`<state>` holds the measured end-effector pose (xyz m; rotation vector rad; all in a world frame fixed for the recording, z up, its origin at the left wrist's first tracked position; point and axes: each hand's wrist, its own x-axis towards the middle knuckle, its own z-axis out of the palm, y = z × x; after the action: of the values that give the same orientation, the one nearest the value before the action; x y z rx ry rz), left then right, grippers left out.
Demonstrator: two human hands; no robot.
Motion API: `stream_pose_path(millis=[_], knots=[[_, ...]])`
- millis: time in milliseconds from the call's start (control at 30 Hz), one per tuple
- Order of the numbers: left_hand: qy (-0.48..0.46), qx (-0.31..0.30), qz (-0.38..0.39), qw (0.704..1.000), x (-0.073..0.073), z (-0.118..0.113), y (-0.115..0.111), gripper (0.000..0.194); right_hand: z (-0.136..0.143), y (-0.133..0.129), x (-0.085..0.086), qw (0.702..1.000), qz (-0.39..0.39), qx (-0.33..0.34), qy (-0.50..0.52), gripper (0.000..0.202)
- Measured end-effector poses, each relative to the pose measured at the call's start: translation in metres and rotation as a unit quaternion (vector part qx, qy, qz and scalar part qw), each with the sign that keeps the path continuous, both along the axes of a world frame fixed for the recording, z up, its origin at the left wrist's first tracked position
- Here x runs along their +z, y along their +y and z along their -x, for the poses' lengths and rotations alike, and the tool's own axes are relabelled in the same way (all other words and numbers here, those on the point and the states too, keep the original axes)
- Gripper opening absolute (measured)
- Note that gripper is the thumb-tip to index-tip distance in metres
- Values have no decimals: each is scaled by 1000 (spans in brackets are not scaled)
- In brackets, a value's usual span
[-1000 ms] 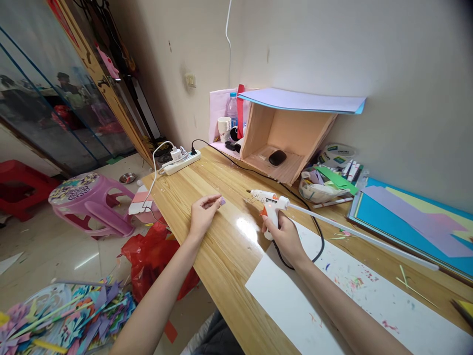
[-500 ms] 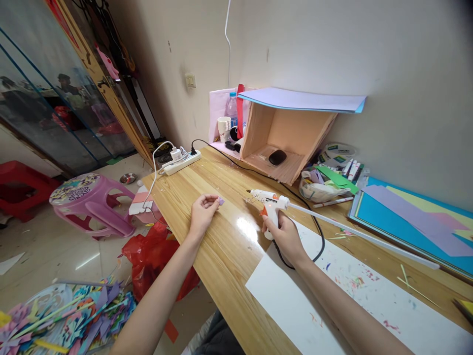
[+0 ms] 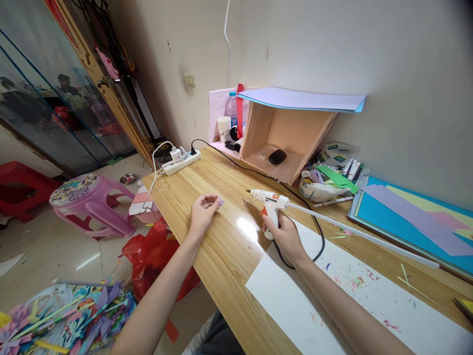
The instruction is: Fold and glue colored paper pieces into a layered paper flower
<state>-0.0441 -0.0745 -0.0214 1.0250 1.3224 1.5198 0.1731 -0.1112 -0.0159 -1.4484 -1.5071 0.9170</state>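
Note:
My right hand [image 3: 284, 234] is wrapped round the grip of a white and orange hot glue gun [image 3: 271, 203], whose nozzle points left over the table. A long glue stick [image 3: 364, 235] juts from its back end. Between the fingertips of my left hand [image 3: 204, 212] is a small purple piece of paper [image 3: 220, 201], partly hidden by the fingers. The left hand sits low over the wooden table [image 3: 221, 246], apart from the nozzle. Under my right forearm lies a large white sheet [image 3: 354, 291] with coloured specks.
A power strip [image 3: 182, 162] lies at the table's far left corner, and a black cord [image 3: 254, 171] runs from it. An open box [image 3: 291, 133] with a dark mouse, a tub of scraps [image 3: 321, 185] and coloured paper [image 3: 417, 217] line the wall. Red bag [image 3: 151, 261] below left.

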Motion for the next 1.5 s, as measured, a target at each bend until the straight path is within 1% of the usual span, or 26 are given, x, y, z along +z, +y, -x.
stream_pose_path(millis=[100,200,267,333,400,533,667,767,933,1133,1300,1500], knots=[[5,-8,-5,1000,2,-2,-2,28,0,0,0,1000,2,2,15,29],[13,-33,-27,999,6,-8,-7,29,2,2,-3,994,18,15,104,28],[13,-66,-35,997,9,-14,-10,28,6,3,-4,984,41,17,172,32],[10,-103,-30,994,12,-20,-13,29,10,4,-4,976,54,6,211,35],[9,-128,-21,991,13,-25,-15,31,14,5,-4,969,51,1,241,35],[14,-148,-2,989,12,-30,-16,34,19,5,-3,954,61,13,293,38],[22,-169,9,985,12,-33,-17,34,22,4,-3,951,65,23,300,36],[29,-181,8,983,12,-35,-18,33,23,4,-3,957,59,26,283,35],[39,-207,15,977,14,-38,-20,33,23,4,-4,964,49,12,261,35],[63,-242,29,968,10,-37,-18,36,22,3,-4,965,46,12,259,30],[66,-246,29,966,11,-38,-18,37,23,1,-1,969,53,5,241,31],[72,-252,22,965,10,-38,-19,35,24,1,0,970,51,15,238,31]])
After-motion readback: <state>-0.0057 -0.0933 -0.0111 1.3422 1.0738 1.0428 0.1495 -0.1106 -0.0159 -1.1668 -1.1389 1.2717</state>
